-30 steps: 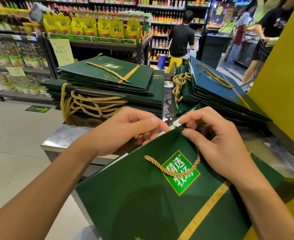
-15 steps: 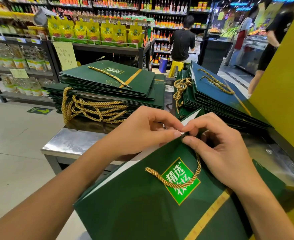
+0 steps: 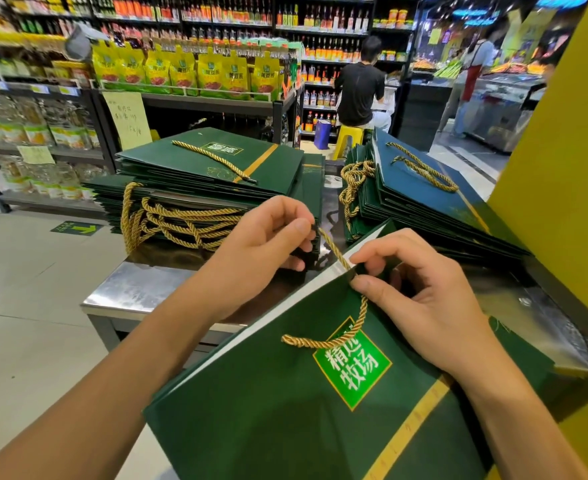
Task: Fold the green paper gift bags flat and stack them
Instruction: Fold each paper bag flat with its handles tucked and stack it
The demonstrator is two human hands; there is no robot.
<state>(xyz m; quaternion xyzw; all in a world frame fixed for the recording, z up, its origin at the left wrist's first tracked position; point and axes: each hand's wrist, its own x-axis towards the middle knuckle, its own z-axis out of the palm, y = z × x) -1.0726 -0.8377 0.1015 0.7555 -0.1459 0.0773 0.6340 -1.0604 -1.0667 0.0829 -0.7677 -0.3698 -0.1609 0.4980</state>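
Under both hands: the green gift bag [image 3: 268, 420] lies tilted over the desk [image 3: 129, 289] edge.
Right hand [image 3: 434, 306]: thumb and forefinger pinch the bag's rim, likely steadying it.
Left hand [image 3: 261, 240]: fingertips pinch the gold cord [image 3: 334, 252], drawing it taut.
Beyond the hands: flat stacks [image 3: 209, 161] wait.
Change: half a second ago the fingertips met at the rim; now the left hand is up and away from it.

The nearest gift bag [image 3: 268, 410] is showing dark green, with a bright green diamond label [image 3: 353, 367] lettered white, a gold stripe [image 3: 406, 427] and a twisted gold cord handle [image 3: 306, 342]. Beyond it, stacked bags [image 3: 209, 168] are repeating green and gold; right of it, a wall [image 3: 562, 150] is showing yellow.
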